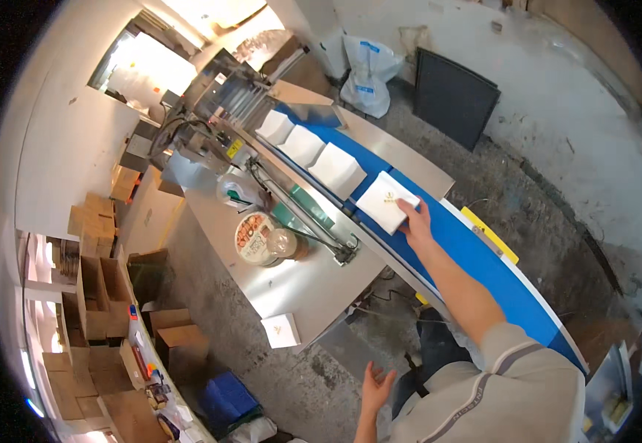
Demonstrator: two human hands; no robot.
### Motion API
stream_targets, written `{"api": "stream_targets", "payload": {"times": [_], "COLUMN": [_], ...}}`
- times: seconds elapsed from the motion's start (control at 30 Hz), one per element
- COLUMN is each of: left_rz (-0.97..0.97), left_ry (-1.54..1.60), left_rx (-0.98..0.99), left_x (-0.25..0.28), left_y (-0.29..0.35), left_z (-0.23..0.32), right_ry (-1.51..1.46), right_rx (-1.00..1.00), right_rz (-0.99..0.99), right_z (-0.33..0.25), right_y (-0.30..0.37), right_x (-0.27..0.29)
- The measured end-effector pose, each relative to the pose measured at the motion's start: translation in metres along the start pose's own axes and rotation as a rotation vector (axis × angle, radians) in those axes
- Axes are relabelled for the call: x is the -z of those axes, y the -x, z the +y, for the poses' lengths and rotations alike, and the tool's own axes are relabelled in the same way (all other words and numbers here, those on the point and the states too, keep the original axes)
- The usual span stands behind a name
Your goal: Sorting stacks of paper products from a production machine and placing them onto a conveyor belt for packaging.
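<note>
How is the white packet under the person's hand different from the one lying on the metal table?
The packet on the blue belt is touched by the right hand; the packet on the steel table lies untouched near the table's edge, closer to the open left hand. The belt one looks larger. Both are white, square, with a small gold mark.

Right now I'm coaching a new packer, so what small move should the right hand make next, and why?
Probably close the fingers on the nearest white packet and lift it off the blue belt. The right hand rests on its near edge with fingers spread, not gripping, and three more packets are lined up behind it. The left hand hangs open, empty.
</note>
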State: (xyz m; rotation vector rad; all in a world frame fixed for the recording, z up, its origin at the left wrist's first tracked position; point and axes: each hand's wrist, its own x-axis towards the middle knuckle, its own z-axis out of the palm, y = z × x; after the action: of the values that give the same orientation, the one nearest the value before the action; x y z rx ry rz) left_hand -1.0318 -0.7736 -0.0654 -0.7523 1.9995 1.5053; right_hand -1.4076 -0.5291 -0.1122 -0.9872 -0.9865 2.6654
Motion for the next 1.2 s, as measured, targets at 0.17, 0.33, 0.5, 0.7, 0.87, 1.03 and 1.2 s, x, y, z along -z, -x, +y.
{"api": "stream_targets", "payload": {"times": [0.17,0.33,0.5,0.7,0.87,1.03,1.2], "left_rz": [-0.034,-0.061,-0.099,-0.078,-0.062,-0.025,-0.078], "left_ry": [-0.017,0.009,-0.087,-0.05,-0.111,-0.087,-0.205], "left_rx": [0.119,0.039,-0.003,0.034,-0.01,0.017,0.062], "left_x": [-0.007,-0.006,-0.003,0.002,0.003,0.001,0.006], "left_y": [-0.015,-0.04,-0.053,-0.05,-0.05,-0.044,-0.042], "left_z": [0.046,0.048,0.055,0.044,0.026,0.031,0.028], "right_ry": [0.01,0.069,0.268,1.224,1.711,1.983,1.908], "right_rx": [-0.048,-0.026,0.023,0.674,1.189,1.088,0.966], "right_rz": [0.101,0.122,0.172,0.131,-0.682,-0.641,-0.693], "right_z": [0.027,0.032,0.028,-0.008,-0.018,-0.004,-0.007], "right_y": [-0.023,-0.03,-0.033,-0.006,-0.002,-0.052,-0.051], "right_x": [-0.002,-0.008,-0.011,-0.004,-0.052,-0.029,-0.03]}}
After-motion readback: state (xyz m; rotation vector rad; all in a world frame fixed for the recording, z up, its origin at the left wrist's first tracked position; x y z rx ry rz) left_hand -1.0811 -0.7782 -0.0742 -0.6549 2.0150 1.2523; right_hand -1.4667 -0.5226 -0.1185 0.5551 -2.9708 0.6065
